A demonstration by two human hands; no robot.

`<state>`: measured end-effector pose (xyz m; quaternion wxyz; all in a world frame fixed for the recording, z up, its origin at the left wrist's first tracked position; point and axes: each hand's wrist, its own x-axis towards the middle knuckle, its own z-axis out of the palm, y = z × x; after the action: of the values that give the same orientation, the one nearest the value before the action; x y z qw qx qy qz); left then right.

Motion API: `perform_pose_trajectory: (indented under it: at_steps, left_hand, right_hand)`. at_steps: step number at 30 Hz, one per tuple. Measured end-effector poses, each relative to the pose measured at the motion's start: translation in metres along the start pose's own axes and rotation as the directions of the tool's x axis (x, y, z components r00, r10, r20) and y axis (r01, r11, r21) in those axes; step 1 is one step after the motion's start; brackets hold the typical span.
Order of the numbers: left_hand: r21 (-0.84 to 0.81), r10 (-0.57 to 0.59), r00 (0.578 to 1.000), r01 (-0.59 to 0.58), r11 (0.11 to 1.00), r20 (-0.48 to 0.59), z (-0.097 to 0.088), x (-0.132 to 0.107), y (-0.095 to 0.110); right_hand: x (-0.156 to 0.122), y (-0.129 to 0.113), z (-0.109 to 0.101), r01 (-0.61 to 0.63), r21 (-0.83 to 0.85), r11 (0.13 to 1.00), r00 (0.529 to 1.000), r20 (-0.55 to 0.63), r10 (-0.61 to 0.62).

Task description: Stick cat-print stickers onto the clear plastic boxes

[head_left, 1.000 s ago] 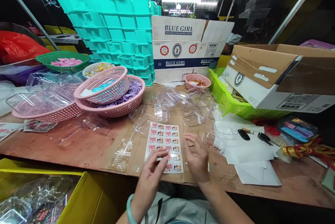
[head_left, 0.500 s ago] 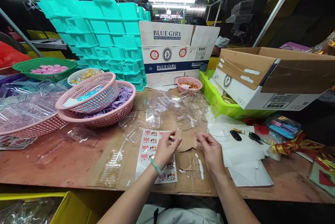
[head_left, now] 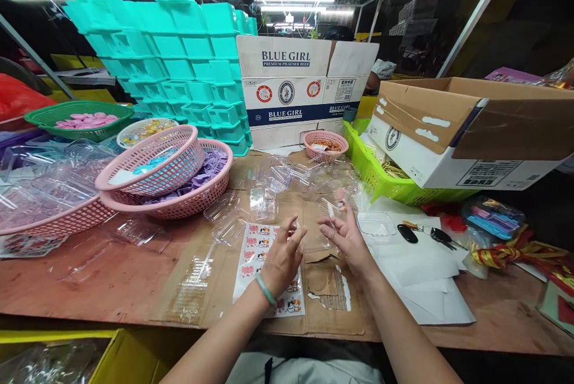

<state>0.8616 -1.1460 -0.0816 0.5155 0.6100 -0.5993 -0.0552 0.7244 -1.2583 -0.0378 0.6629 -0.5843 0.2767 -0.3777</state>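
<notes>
My left hand (head_left: 283, 259), with a pale green bangle (head_left: 266, 290) on its wrist, is over a sheet of cat stickers (head_left: 251, 252). Its fingers are bent in towards the thumb; what lies between them is hard to make out, though a clear glint shows there. My right hand (head_left: 348, 239) has its fingers apart, palm turned left. A small pink and orange patch (head_left: 342, 200), like a sticker, shows by its raised fingertip; whether it is stuck to the finger I cannot tell. Clear plastic cases (head_left: 305, 176) lie heaped beyond both hands.
Pink baskets (head_left: 165, 207) with purple and blue pieces stand left. Stacked turquoise bins (head_left: 183, 61) and a beer carton (head_left: 287, 91) rise behind. A lime basket (head_left: 372, 168) carries an open box (head_left: 417, 151) at right. Keys (head_left: 407, 233) lie on white paper (head_left: 403, 267).
My left hand's fingers have curled inward. My right hand has opened from a pinch and shifted slightly up and left, and the pink and orange patch now shows by its fingertip.
</notes>
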Motion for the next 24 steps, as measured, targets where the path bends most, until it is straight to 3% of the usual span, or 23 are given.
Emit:
perform_pose_trajectory:
  at_steps: [2, 5, 7, 9, 10, 12, 14, 16, 18, 21, 24]
  left_hand:
    - [-0.214, -0.126, 0.992, 0.119, 0.970, -0.024, -0.011, -0.015, 0.010]
    - [-0.597, -0.391, 0.913, 0.377, 0.708, 0.114, -0.032, -0.021, 0.022]
    - [-0.652, -0.466, 0.856, 0.487, 0.582, 0.223, -0.047, -0.017, 0.028]
    - [-0.602, -0.466, 0.815, 0.573, 0.556, 0.345, -0.058, -0.009, 0.034]
    - [-0.581, -0.453, 0.797, 0.602, 0.548, 0.399, -0.060, -0.006, 0.037]
    - [-0.615, -0.471, 0.795, 0.599, 0.513, 0.382, -0.055, -0.001, 0.043]
    - [-0.725, -0.584, 0.798, 0.488, 0.486, 0.146, -0.041, 0.001, 0.048]
    - [-0.811, -0.666, 0.744, 0.353, 0.466, -0.058, -0.023, -0.002, 0.051]
    - [-0.856, -0.653, 0.756, 0.308, 0.415, -0.045, -0.011, -0.008, 0.053]
    - [-0.851, -0.588, 0.801, 0.383, 0.358, 0.113, -0.008, -0.019, 0.057]
    - [-0.853, -0.657, 0.737, 0.437, 0.287, 0.156, -0.017, -0.024, 0.062]
  right_hand:
    - [-0.003, -0.005, 0.010, -0.049, 0.089, 0.995, 0.991, 0.132, 0.037]
    - [-0.007, -0.009, 0.017, -0.068, 0.128, 0.990, 0.968, 0.248, 0.034]
    - [-0.006, -0.011, 0.017, -0.110, 0.108, 0.988, 0.931, 0.360, 0.065]
    - [-0.003, -0.012, 0.016, -0.146, 0.062, 0.987, 0.881, 0.463, 0.101]
    - [0.000, -0.012, 0.017, -0.130, 0.038, 0.991, 0.880, 0.466, 0.098]
    - [0.003, -0.012, 0.024, -0.056, 0.004, 0.998, 0.944, 0.325, 0.052]
    - [0.001, -0.009, 0.037, -0.028, 0.009, 1.000, 0.996, 0.083, 0.027]
    - [-0.007, -0.005, 0.050, -0.096, 0.079, 0.992, 0.995, -0.032, 0.098]
    - [-0.016, 0.000, 0.058, -0.154, 0.144, 0.977, 0.988, -0.008, 0.157]
    - [-0.019, 0.001, 0.053, -0.122, 0.149, 0.981, 0.992, 0.034, 0.119]
    - [-0.010, -0.002, 0.039, -0.097, 0.097, 0.991, 0.989, 0.118, 0.085]
